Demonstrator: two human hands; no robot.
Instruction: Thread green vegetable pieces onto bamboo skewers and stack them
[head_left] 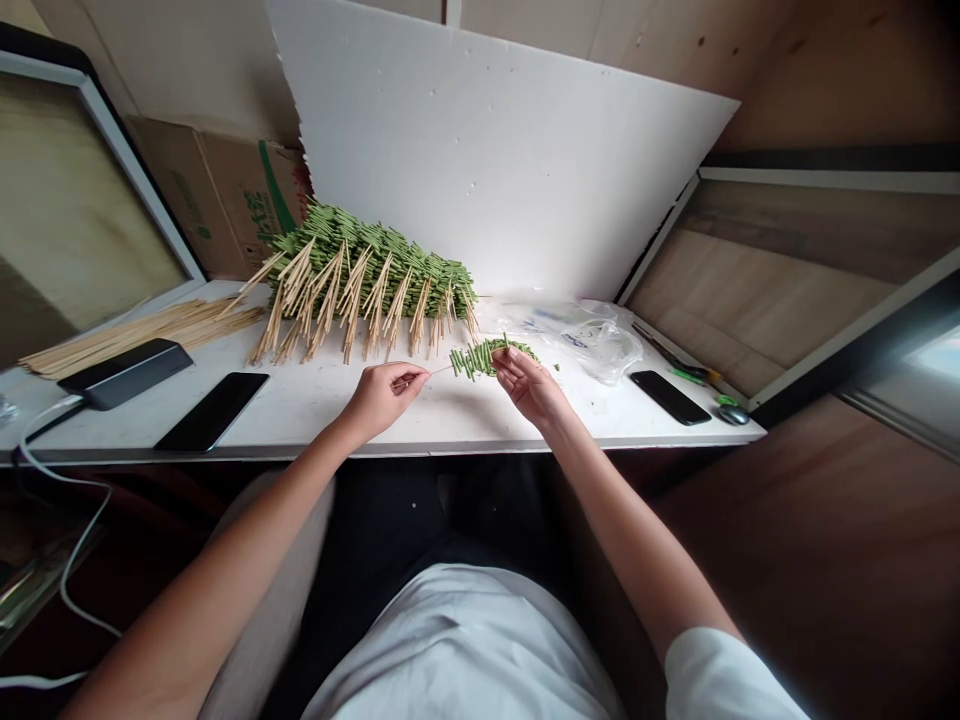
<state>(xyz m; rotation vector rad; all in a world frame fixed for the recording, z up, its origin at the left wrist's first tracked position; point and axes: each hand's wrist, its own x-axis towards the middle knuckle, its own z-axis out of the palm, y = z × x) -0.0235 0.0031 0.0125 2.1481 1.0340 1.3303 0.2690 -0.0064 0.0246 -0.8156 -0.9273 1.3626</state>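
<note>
My left hand (386, 398) pinches the bare end of a thin bamboo skewer (441, 370), which points right over the table. Short cut pieces of green bean (469, 362) sit crosswise along its far part. My right hand (529, 385) is closed at the fingertips on a green bean piece at the skewer's far end. Beneath and behind those fingers lie more loose cut pieces (531, 351), partly hidden by the hand. Behind both hands rises a large stack of filled green bean skewers (367, 250), their bare stick ends fanned toward me.
Bare bamboo skewers (142, 325) lie at the left, near a black box (126, 373) with a white cable and a phone (214, 411). To the right are a clear plastic bag (592, 335), a second phone (670, 397) and scissors (686, 368). A white foam board (480, 150) stands behind.
</note>
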